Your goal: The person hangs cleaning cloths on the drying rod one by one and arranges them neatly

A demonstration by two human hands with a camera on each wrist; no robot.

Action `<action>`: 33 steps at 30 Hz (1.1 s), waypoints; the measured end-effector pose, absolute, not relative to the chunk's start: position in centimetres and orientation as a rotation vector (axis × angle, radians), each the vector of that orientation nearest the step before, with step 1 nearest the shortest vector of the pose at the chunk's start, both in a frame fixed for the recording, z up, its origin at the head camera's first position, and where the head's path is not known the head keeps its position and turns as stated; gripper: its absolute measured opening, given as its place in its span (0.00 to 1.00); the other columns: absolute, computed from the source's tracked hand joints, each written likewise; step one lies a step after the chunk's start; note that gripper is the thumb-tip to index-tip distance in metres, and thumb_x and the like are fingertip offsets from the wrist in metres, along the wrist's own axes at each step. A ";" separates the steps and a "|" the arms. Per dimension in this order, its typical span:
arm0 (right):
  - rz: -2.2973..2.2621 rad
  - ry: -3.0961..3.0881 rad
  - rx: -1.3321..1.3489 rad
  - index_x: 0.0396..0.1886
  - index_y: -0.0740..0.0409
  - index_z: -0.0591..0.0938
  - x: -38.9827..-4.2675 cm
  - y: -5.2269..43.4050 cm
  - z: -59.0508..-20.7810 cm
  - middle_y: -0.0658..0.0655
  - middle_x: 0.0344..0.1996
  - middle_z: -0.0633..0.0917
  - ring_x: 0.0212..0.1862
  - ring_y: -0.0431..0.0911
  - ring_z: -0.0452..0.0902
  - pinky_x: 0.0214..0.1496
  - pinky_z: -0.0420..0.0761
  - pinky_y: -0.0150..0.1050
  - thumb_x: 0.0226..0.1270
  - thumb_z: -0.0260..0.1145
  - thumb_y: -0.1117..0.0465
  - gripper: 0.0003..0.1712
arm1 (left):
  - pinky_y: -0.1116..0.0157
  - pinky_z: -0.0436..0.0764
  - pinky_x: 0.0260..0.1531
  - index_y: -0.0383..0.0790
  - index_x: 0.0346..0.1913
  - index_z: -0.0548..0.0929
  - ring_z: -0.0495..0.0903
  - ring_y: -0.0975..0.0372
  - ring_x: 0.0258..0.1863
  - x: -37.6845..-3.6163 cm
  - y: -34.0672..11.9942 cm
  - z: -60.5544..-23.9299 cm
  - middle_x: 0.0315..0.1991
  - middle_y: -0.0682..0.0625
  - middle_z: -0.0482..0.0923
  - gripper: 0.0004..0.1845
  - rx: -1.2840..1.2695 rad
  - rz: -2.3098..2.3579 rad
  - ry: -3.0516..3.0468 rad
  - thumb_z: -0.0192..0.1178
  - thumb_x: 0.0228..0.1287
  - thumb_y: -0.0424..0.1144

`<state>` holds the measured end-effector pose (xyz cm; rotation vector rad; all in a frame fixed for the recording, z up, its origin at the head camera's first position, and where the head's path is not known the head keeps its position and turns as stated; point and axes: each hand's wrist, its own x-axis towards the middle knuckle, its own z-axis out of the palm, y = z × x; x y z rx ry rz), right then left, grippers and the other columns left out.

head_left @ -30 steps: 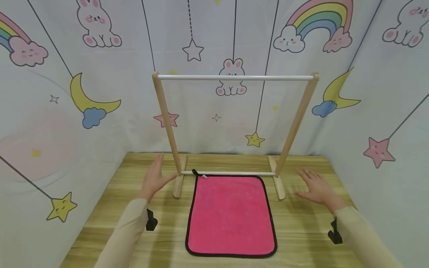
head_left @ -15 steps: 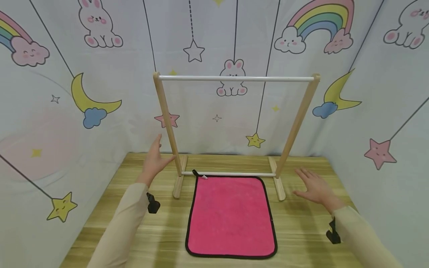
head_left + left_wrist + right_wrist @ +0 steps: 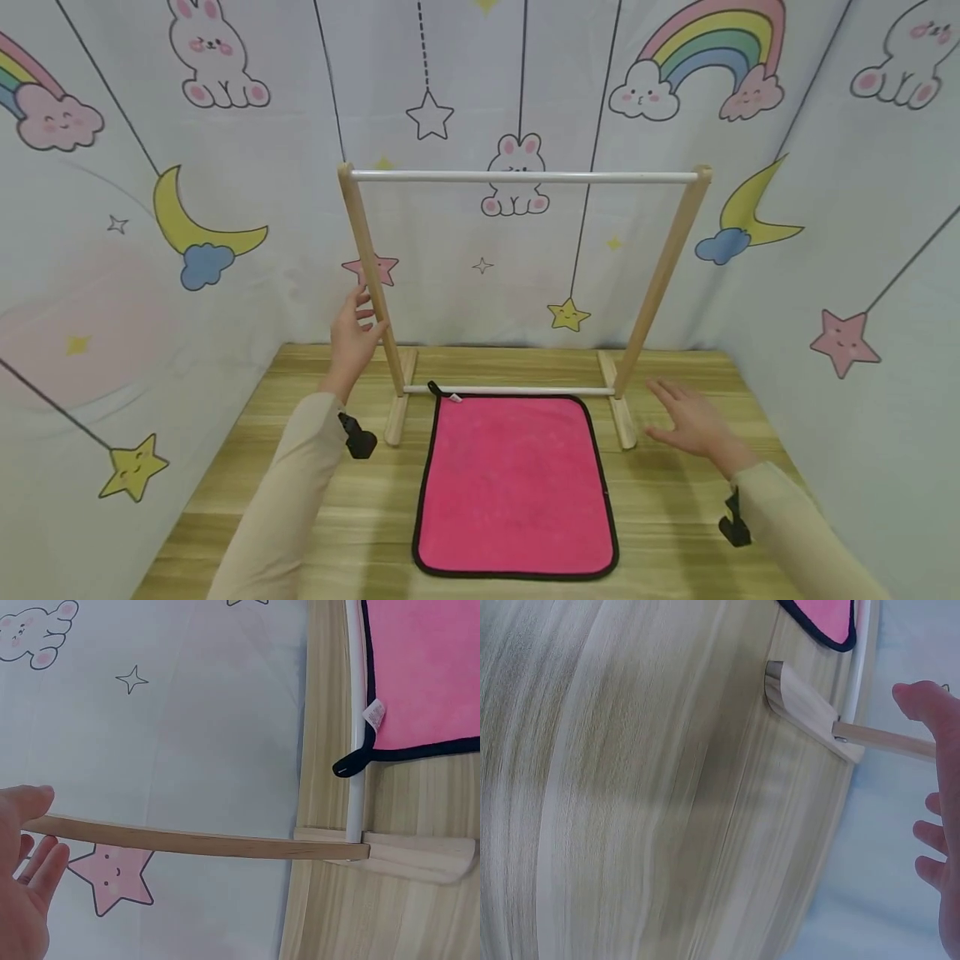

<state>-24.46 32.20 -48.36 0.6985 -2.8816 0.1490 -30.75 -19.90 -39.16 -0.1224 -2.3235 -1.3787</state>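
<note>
A wooden drying rack [image 3: 660, 275] with white rods stands at the back of the table. My left hand [image 3: 352, 337] is beside its left post [image 3: 365, 237], thumb right at the wood and fingers loosely bent. In the left wrist view, that post [image 3: 187, 841] runs between the thumb and fingers of the left hand [image 3: 30, 870]. Over the table to the right of the rack, my right hand [image 3: 693, 421] holds nothing, its fingers extended and thumb apart. A pink towel [image 3: 517, 483] with black edging lies flat in front, its black loop [image 3: 435, 388] at the lower rod.
The rack's wooden feet [image 3: 622, 421] rest on the wood-grain table [image 3: 675, 533]. A white cloth backdrop [image 3: 450, 300] printed with rabbits, stars and rainbows encloses the table at the back and both sides.
My left hand has risen and moved right, up to the left post, its fingers bending more. The right hand has shifted slightly left. Rack and towel stay in place.
</note>
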 end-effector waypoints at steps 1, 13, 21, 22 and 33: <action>0.154 -2.876 0.706 0.63 0.67 0.64 -24.5 32.1 -48.4 0.73 0.57 0.69 0.54 0.68 0.66 0.54 0.67 0.62 0.51 0.68 0.47 0.45 | 0.52 0.77 0.47 0.36 0.66 0.60 0.73 0.46 0.50 -30.8 -19.9 -39.1 0.56 0.35 0.68 0.35 -0.112 -1.384 -2.312 0.60 0.54 0.25; 0.257 -2.887 0.752 0.63 0.67 0.64 -24.6 30.2 -48.2 0.72 0.57 0.69 0.55 0.67 0.66 0.53 0.69 0.60 0.51 0.69 0.50 0.43 | 0.55 0.78 0.46 0.32 0.60 0.66 0.75 0.48 0.46 -32.1 -19.4 -38.6 0.47 0.35 0.73 0.28 -0.041 -1.395 -2.231 0.61 0.54 0.26; 0.310 -2.845 0.835 0.61 0.66 0.66 -25.4 27.9 -48.6 0.70 0.55 0.71 0.55 0.64 0.67 0.55 0.69 0.58 0.50 0.70 0.50 0.42 | 0.57 0.80 0.43 0.33 0.58 0.69 0.75 0.50 0.44 -32.5 -19.5 -38.5 0.46 0.36 0.74 0.24 -0.021 -1.383 -2.229 0.57 0.58 0.26; 0.306 -2.844 0.842 0.62 0.65 0.66 -25.5 27.5 -48.7 0.69 0.55 0.72 0.55 0.64 0.67 0.55 0.69 0.58 0.50 0.70 0.50 0.42 | 0.57 0.80 0.43 0.33 0.58 0.69 0.76 0.50 0.44 -32.5 -19.5 -38.5 0.46 0.36 0.74 0.23 -0.022 -1.380 -2.231 0.57 0.58 0.26; 0.372 -2.917 0.880 0.63 0.62 0.65 -26.6 22.5 -49.3 0.67 0.57 0.70 0.57 0.61 0.67 0.56 0.69 0.56 0.52 0.69 0.50 0.41 | 0.57 0.80 0.42 0.32 0.56 0.70 0.76 0.50 0.43 -32.5 -19.4 -38.6 0.45 0.37 0.74 0.21 -0.033 -1.365 -2.218 0.56 0.59 0.26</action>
